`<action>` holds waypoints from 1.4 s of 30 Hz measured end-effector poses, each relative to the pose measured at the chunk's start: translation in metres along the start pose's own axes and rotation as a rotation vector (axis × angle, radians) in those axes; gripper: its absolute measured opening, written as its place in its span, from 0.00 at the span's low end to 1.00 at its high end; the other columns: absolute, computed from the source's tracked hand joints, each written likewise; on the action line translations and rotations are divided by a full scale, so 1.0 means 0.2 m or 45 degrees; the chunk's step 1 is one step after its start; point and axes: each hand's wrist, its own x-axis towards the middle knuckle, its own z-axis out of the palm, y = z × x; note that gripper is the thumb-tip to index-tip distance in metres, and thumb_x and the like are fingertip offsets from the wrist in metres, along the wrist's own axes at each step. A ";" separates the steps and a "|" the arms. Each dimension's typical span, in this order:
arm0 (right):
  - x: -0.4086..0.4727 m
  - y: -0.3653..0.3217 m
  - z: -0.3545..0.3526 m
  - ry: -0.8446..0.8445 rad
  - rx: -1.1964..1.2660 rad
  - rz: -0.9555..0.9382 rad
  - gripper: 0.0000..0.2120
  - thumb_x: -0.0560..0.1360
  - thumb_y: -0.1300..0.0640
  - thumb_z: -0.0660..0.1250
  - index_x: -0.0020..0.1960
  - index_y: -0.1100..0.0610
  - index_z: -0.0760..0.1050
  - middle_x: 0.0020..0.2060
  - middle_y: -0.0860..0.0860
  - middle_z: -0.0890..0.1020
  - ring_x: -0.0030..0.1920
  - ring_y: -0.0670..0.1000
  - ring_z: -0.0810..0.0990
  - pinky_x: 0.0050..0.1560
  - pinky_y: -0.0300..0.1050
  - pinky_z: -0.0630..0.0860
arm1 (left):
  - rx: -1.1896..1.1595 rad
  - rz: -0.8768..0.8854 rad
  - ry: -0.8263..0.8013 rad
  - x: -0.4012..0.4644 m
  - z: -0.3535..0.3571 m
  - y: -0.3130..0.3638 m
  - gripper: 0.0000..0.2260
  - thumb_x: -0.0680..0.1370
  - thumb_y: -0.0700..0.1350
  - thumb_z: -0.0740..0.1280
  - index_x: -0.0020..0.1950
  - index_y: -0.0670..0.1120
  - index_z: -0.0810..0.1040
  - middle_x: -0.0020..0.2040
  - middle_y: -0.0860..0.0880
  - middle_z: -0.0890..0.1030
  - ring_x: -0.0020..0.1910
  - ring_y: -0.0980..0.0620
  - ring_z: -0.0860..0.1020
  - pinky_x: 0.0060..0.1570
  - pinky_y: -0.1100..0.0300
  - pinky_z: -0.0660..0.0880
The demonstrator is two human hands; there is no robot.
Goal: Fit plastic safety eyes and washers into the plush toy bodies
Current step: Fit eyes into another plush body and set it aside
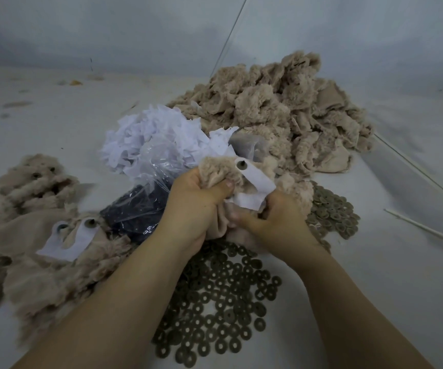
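Observation:
A beige plush body (216, 170) is bunched between both hands at the centre. My left hand (188, 206) grips its furry upper part, thumb pressed into the fabric. My right hand (271, 222) pinches the lower fabric beside a white backing patch (255, 187). An eye stem with a washer (241, 164) pokes through that patch at the top. Brown ring washers (223, 302) lie scattered below my hands, and more are heaped at the right (332, 211). A clear bag of dark eyes (137, 209) lies to the left of my left hand.
A big pile of beige plush bodies (281, 113) fills the back right. Plush bodies with white patches and eyes (42, 235) lie at the left. A heap of white patches (151, 139) sits behind the bag. Thin white sticks (425, 230) lie at the right.

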 end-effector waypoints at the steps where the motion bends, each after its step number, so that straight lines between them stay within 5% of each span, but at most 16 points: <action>1: 0.01 0.02 0.00 0.009 -0.178 -0.030 0.10 0.71 0.59 0.78 0.50 0.54 0.81 0.38 0.48 0.85 0.40 0.44 0.83 0.43 0.41 0.81 | -0.004 0.026 0.005 0.00 -0.01 0.00 0.07 0.79 0.35 0.67 0.52 0.43 0.82 0.47 0.44 0.86 0.45 0.46 0.85 0.43 0.54 0.82; 3: 0.01 0.05 0.00 0.007 -0.364 -0.106 0.10 0.69 0.63 0.78 0.40 0.51 0.80 0.32 0.40 0.81 0.34 0.36 0.79 0.36 0.28 0.73 | -0.031 0.070 0.024 0.00 -0.03 0.00 0.08 0.80 0.34 0.66 0.52 0.44 0.82 0.48 0.45 0.86 0.50 0.46 0.84 0.47 0.56 0.81; 5: 0.01 0.07 -0.02 -0.007 -0.383 -0.105 0.25 0.68 0.69 0.76 0.31 0.42 0.71 0.23 0.37 0.74 0.32 0.29 0.76 0.31 0.23 0.68 | -0.092 0.106 0.033 0.00 -0.04 0.00 0.10 0.80 0.33 0.65 0.52 0.45 0.82 0.49 0.46 0.86 0.51 0.48 0.84 0.46 0.57 0.81; 7: 0.01 0.09 -0.03 0.027 -0.415 -0.147 0.28 0.68 0.71 0.73 0.28 0.41 0.67 0.22 0.37 0.73 0.31 0.29 0.74 0.30 0.23 0.66 | -0.092 0.157 0.040 0.00 -0.06 0.01 0.12 0.79 0.33 0.65 0.53 0.48 0.82 0.50 0.48 0.86 0.51 0.49 0.84 0.47 0.56 0.80; 10: 0.01 0.06 0.00 0.151 -0.379 -0.211 0.10 0.70 0.67 0.66 0.40 0.54 0.82 0.30 0.37 0.77 0.33 0.34 0.77 0.33 0.30 0.70 | 0.029 0.219 0.011 -0.02 -0.08 0.01 0.16 0.78 0.31 0.67 0.56 0.51 0.80 0.53 0.51 0.85 0.54 0.51 0.83 0.54 0.52 0.79; 13: 0.02 0.01 0.01 0.163 0.271 0.053 0.16 0.73 0.58 0.62 0.57 0.53 0.82 0.44 0.54 0.86 0.44 0.49 0.84 0.48 0.53 0.82 | 0.125 0.236 -0.067 -0.05 -0.12 0.01 0.17 0.78 0.32 0.67 0.56 0.53 0.81 0.54 0.52 0.85 0.55 0.51 0.83 0.55 0.50 0.79; 15: 0.01 0.01 0.01 0.082 0.685 0.222 0.20 0.74 0.53 0.65 0.66 0.52 0.77 0.54 0.60 0.84 0.56 0.61 0.83 0.57 0.64 0.79 | 0.204 0.254 -0.108 -0.06 -0.15 0.02 0.16 0.78 0.35 0.68 0.57 0.55 0.80 0.54 0.54 0.85 0.55 0.52 0.83 0.54 0.51 0.79; 20: -0.01 0.00 0.04 -0.118 0.667 0.083 0.23 0.75 0.59 0.71 0.68 0.48 0.74 0.58 0.51 0.84 0.58 0.54 0.84 0.52 0.49 0.82 | 0.400 0.379 -0.029 -0.10 -0.20 0.05 0.20 0.77 0.41 0.72 0.60 0.63 0.73 0.55 0.60 0.82 0.52 0.61 0.82 0.46 0.62 0.81; 23: -0.03 -0.01 0.08 -0.159 0.749 0.070 0.19 0.75 0.62 0.73 0.64 0.50 0.79 0.59 0.49 0.84 0.59 0.51 0.83 0.53 0.44 0.82 | 0.513 0.504 0.133 -0.12 -0.21 0.07 0.21 0.78 0.42 0.70 0.61 0.67 0.72 0.60 0.55 0.79 0.55 0.57 0.81 0.49 0.55 0.81; 27: -0.04 -0.04 0.11 -0.145 0.750 0.139 0.10 0.72 0.53 0.74 0.52 0.54 0.82 0.51 0.61 0.84 0.51 0.60 0.84 0.51 0.56 0.82 | 0.517 0.480 0.031 -0.14 -0.21 0.07 0.16 0.74 0.47 0.74 0.58 0.63 0.77 0.54 0.61 0.80 0.52 0.61 0.80 0.49 0.59 0.81; 30: -0.05 -0.03 0.11 -0.106 0.702 0.146 0.08 0.75 0.53 0.72 0.52 0.55 0.82 0.51 0.62 0.84 0.52 0.62 0.84 0.53 0.60 0.82 | 0.612 0.429 -0.024 -0.14 -0.20 0.05 0.24 0.68 0.43 0.80 0.59 0.57 0.77 0.52 0.62 0.80 0.49 0.63 0.80 0.45 0.66 0.79; 36: -0.05 -0.04 0.12 -0.056 1.075 0.319 0.08 0.74 0.62 0.71 0.52 0.63 0.81 0.51 0.62 0.85 0.51 0.60 0.85 0.49 0.52 0.83 | 0.400 0.230 -0.080 -0.13 -0.19 0.02 0.15 0.75 0.31 0.70 0.48 0.51 0.81 0.49 0.50 0.84 0.49 0.49 0.83 0.50 0.51 0.81; 42: -0.05 -0.08 0.12 -0.082 1.140 0.404 0.25 0.66 0.59 0.74 0.60 0.70 0.76 0.54 0.66 0.83 0.52 0.63 0.83 0.50 0.55 0.83 | 0.421 0.304 -0.088 -0.14 -0.14 -0.01 0.09 0.75 0.42 0.71 0.48 0.56 0.80 0.47 0.53 0.83 0.47 0.53 0.83 0.47 0.57 0.81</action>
